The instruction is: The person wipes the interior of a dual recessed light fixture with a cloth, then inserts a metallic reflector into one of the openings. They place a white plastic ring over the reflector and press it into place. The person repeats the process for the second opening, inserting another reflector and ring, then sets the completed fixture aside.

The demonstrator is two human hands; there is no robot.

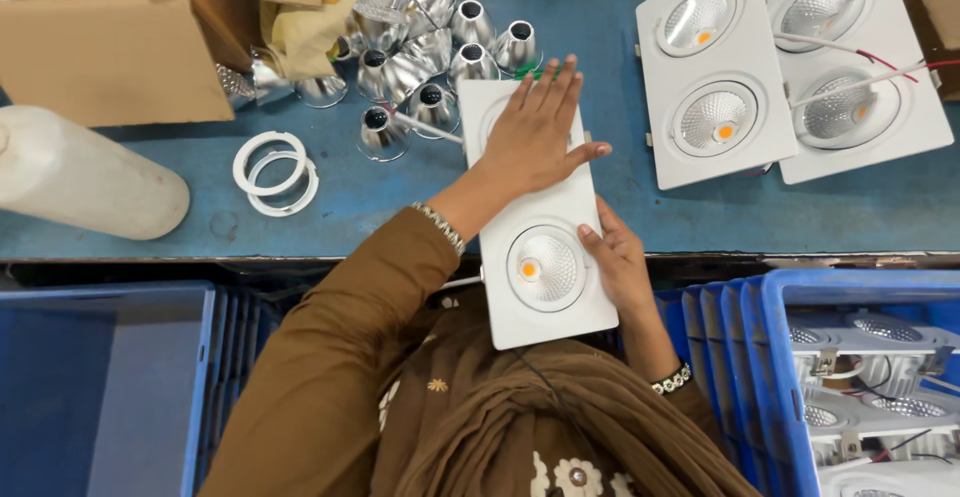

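A white rectangular twin downlight fixture [545,257] lies half on the blue table, half over its near edge. My left hand [535,127] rests flat, fingers spread, on the far lamp opening and covers it. Along the fixture's right edge, my right hand [615,262] grips it beside the near lamp, whose reflector and orange LED show. A thin black wire runs from the fixture down toward my body.
Two more white twin fixtures [715,67] [860,67] with wires lie at the back right. Several shiny metal reflector cups [430,57] sit by an open cardboard box [110,52]. White rings [272,169], a white bottle [85,172], and blue crates [790,297] [110,387] with fixtures are nearby.
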